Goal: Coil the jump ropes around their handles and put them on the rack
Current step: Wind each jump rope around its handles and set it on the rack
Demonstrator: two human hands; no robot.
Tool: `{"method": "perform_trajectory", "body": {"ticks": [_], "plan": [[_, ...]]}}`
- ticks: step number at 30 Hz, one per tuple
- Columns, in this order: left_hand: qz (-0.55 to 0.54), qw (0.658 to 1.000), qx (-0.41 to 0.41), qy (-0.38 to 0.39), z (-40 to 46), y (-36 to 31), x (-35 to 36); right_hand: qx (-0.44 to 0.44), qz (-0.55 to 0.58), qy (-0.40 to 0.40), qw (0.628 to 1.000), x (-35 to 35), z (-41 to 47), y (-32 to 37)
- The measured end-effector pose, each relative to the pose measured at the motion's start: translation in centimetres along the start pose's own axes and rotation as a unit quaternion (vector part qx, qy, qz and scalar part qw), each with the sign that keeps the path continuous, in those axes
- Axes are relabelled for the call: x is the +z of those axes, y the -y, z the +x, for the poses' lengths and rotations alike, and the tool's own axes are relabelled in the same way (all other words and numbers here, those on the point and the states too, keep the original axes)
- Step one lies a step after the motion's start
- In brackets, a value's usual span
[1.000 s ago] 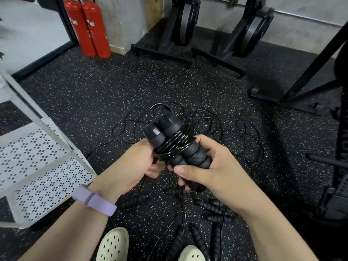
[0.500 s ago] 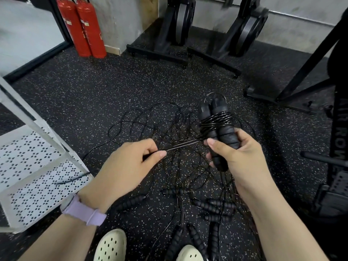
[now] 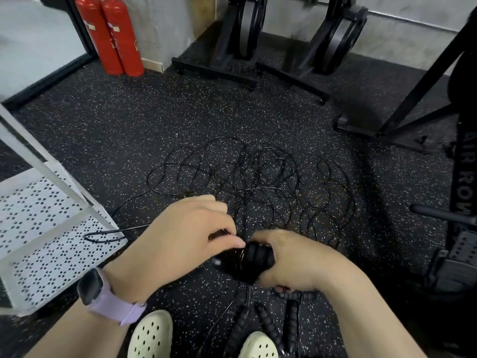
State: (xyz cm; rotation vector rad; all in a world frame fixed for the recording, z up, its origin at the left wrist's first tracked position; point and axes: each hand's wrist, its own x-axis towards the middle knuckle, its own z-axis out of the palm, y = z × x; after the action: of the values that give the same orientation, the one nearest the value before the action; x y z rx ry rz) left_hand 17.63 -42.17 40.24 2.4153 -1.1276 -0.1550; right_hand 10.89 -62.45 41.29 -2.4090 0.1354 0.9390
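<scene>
My right hand [image 3: 296, 259] grips a pair of black jump rope handles [image 3: 251, 259] with cord wound round them, held low and sideways. My left hand [image 3: 185, 233] is right beside them and pinches the thin black cord at the handles' left end. A loop of that cord [image 3: 103, 235] trails left over the corner of the white rack [image 3: 51, 244]. A tangle of black cords [image 3: 253, 182] lies on the floor beyond my hands. Several more black handles [image 3: 265, 324] lie near my feet.
The white perforated rack shelf stands at the left with a slanted post [image 3: 51, 174]. Two red fire extinguishers [image 3: 111, 34] stand at the back wall. Black weight-plate stands [image 3: 245, 42] sit behind, and a rowing machine [image 3: 462, 202] fills the right edge.
My right hand has brought the wound handles down and toward me, from upright to lying sideways. My left hand has closed in against them, still pinching the cord.
</scene>
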Motion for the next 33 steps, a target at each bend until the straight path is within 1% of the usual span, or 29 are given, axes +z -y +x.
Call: {"method": "perform_trajectory", "body": {"ticks": [1,2,3,5,7,10,13,15,16,17,18,19,20,21,22,23,25,26,27,28,29,30,31,32,33], "plan": [[-0.072,0.996,-0.044,0.031,-0.1,0.0,-0.3,-0.014,0.005,0.029,0.999,-0.1,-0.2,0.1],[-0.16,0.981,-0.089,0.071,-0.2,0.0,-0.6,-0.029,0.011,0.058,0.998,-0.2,-0.4,0.2],[-0.243,0.955,-0.12,0.117,-0.3,0.0,-0.9,-0.045,0.017,0.085,0.995,-0.2,-0.7,0.2],[-0.341,0.909,-0.123,0.204,-0.3,0.6,-1.3,-0.089,0.049,0.136,0.986,-0.3,-1.4,0.4],[-0.405,0.877,-0.096,0.241,-0.2,1.0,-1.5,-0.138,0.103,0.167,0.971,-0.5,-1.9,0.8],[-0.483,0.841,-0.08,0.228,0.2,1.2,-1.3,-0.196,0.2,0.178,0.943,-1.0,-2.1,1.1],[-0.598,0.771,-0.088,0.202,0.5,1.3,-0.9,-0.219,0.304,0.176,0.91,-1.4,-2.5,0.9],[-0.682,0.699,-0.106,0.184,0.7,1.1,-0.9,-0.237,0.363,0.17,0.885,-1.5,-2.7,1.0],[-0.734,0.646,-0.123,0.168,0.6,1.1,-0.7,-0.244,0.391,0.16,0.873,-1.5,-2.8,1.0],[-0.762,0.619,-0.131,0.135,0.6,1.0,-0.8,-0.249,0.413,0.142,0.865,-1.6,-2.7,1.1],[-0.798,0.574,-0.146,0.111,0.7,1.4,-0.2,-0.251,0.427,0.115,0.861,-1.6,-2.6,1.2],[-0.794,0.579,-0.168,0.071,0.9,1.9,0.1,-0.248,0.437,0.083,0.861,-1.6,-2.5,1.3],[-0.781,0.599,-0.177,0.021,1.1,1.9,0.3,-0.245,0.447,0.055,0.859,-1.4,-2.3,1.2],[-0.765,0.617,-0.188,-0.005,1.1,1.7,0.4,-0.242,0.461,0.034,0.853,-1.3,-2.2,1.2],[-0.765,0.615,-0.19,-0.022,1.1,1.4,0.5,-0.243,0.476,0.022,0.845,-1.1,-2.1,1.3],[-0.76,0.619,-0.196,-0.022,1.2,1.1,0.5,-0.25,0.485,0.016,0.838,-1.0,-2.1,1.4],[-0.727,0.654,-0.206,-0.032,1.3,1.1,0.5,-0.276,0.474,0.007,0.836,-0.8,-1.9,1.8],[-0.702,0.68,-0.208,-0.038,1.2,1.3,0.6,-0.283,0.466,0.002,0.838,-0.8,-1.8,1.9],[-0.699,0.684,-0.204,-0.042,1.1,1.3,0.5,-0.286,0.463,-0.002,0.839,-0.8,-1.7,2.1],[-0.706,0.676,-0.205,-0.044,1.0,1.4,0.6,-0.286,0.464,-0.005,0.838,-0.8,-1.7,2.2],[-0.723,0.661,-0.197,-0.042,0.8,1.6,0.6,-0.286,0.466,-0.008,0.837,-0.7,-1.6,2.3],[-0.72,0.663,-0.199,-0.047,0.6,1.6,0.4,-0.287,0.466,-0.01,0.837,-0.6,-1.6,2.3],[-0.688,0.693,-0.203,-0.067,0.5,1.5,0.4,-0.286,0.465,-0.012,0.838,-0.5,-1.5,2.3],[-0.625,0.745,-0.216,-0.088,0.5,1.6,0.4,-0.286,0.466,-0.015,0.837,-0.5,-1.4,2.4],[-0.542,0.805,-0.219,-0.099,0.5,1.5,0.3,-0.285,0.47,-0.019,0.835,-0.4,-1.3,2.4]]}}
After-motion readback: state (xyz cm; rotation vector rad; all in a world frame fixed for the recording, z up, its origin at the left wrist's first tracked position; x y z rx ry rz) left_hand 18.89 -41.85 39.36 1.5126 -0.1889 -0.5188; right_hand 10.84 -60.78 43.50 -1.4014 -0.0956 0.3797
